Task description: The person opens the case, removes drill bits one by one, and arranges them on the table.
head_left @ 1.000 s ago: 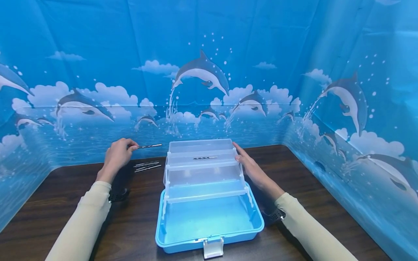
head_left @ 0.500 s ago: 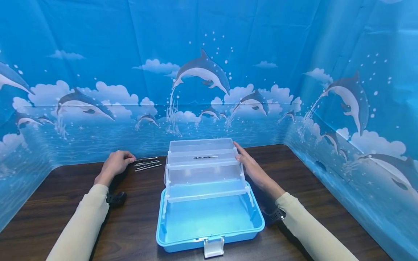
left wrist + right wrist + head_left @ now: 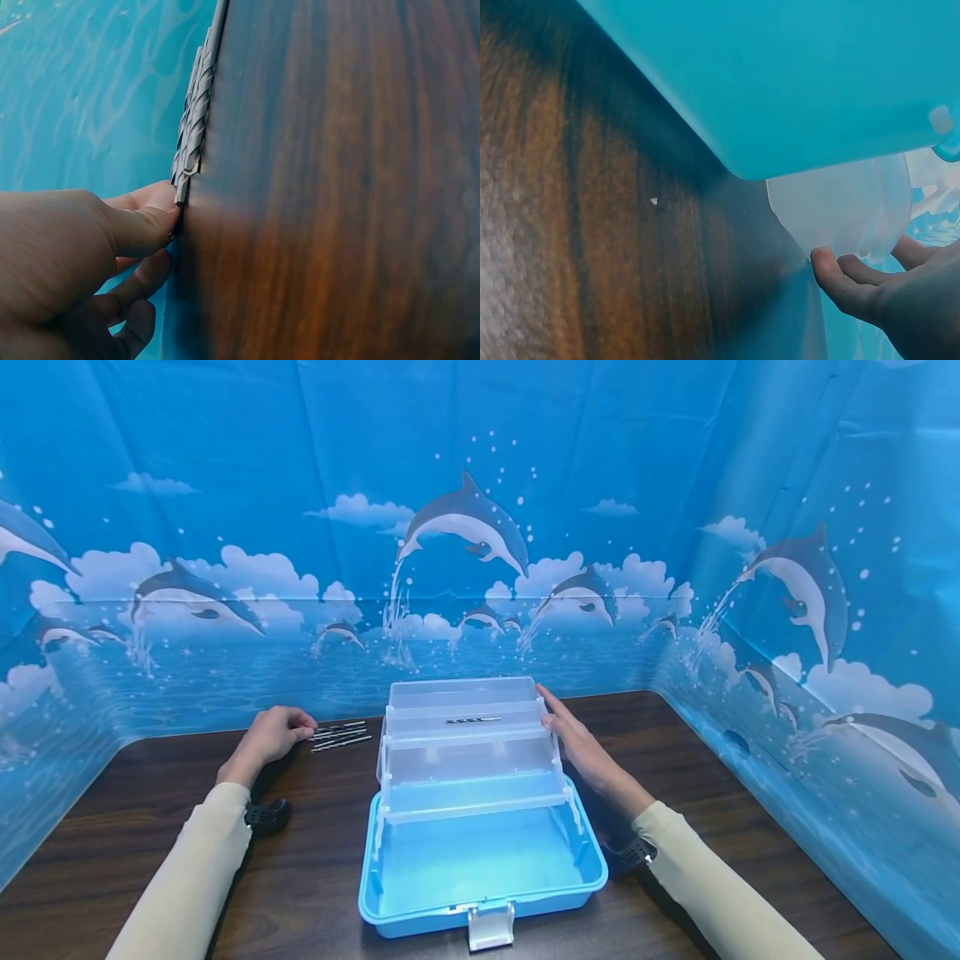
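Observation:
On the dark wooden table at left, several drill bits (image 3: pixel 341 739) lie close together near the backdrop. My left hand (image 3: pixel 273 737) is at their left ends, thumb and index finger pinching the end of a drill bit (image 3: pixel 196 120) in the left wrist view. The fingertips partly hide which bit it is. A light-blue toolbox (image 3: pixel 480 868) stands unfolded, with clear stepped trays (image 3: pixel 465 760). One drill bit (image 3: pixel 472 720) lies in the upper tray. My right hand (image 3: pixel 573 739) grips the right edge of the clear upper part (image 3: pixel 840 202), thumb in front and fingers behind.
A blue dolphin-print backdrop (image 3: pixel 480 635) rises directly behind the table and along both sides. The white latch (image 3: pixel 491 928) hangs down at the toolbox's front. Bare wood (image 3: pixel 300 877) lies between the left forearm and the toolbox.
My left hand has lowered the drill bit it held in the air and brought it down beside the other bits on the table. The right hand stays on the toolbox.

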Demonstrator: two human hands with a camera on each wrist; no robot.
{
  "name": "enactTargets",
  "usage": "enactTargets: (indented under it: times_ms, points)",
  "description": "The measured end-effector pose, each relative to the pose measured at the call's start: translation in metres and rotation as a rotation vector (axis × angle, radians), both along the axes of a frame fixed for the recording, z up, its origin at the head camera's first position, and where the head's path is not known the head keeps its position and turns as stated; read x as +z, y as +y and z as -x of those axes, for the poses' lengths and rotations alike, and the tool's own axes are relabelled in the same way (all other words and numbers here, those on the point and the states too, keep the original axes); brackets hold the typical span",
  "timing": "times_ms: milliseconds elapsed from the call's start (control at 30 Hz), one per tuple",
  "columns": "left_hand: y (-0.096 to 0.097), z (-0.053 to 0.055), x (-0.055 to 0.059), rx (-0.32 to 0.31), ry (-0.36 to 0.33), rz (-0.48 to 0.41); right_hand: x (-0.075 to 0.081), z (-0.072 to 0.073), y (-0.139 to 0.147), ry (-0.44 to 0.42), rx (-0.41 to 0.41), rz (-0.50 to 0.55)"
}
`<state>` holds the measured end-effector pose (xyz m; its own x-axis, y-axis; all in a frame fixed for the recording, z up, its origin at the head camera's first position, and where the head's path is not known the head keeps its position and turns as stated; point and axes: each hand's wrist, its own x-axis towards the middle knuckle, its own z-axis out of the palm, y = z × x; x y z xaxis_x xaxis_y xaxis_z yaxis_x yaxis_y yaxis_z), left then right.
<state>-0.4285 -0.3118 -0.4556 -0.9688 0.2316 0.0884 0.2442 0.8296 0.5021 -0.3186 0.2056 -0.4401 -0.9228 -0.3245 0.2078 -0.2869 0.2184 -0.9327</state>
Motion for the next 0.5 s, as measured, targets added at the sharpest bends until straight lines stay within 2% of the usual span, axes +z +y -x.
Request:
enactTargets:
  times_ms: [167, 333, 500]
  points:
    - [0.001, 0.001, -0.001, -0.004, 0.016, 0.008, -0.001, 0.001, 0.001, -0.006, -0.002, 0.001]
    - [0.002, 0.002, 0.000, 0.019, 0.013, -0.008, -0.001, 0.002, 0.002, -0.003, -0.005, -0.004]
    - [0.010, -0.002, 0.012, 0.035, 0.052, -0.027, -0.002, 0.001, 0.002, 0.002, 0.004, -0.001]
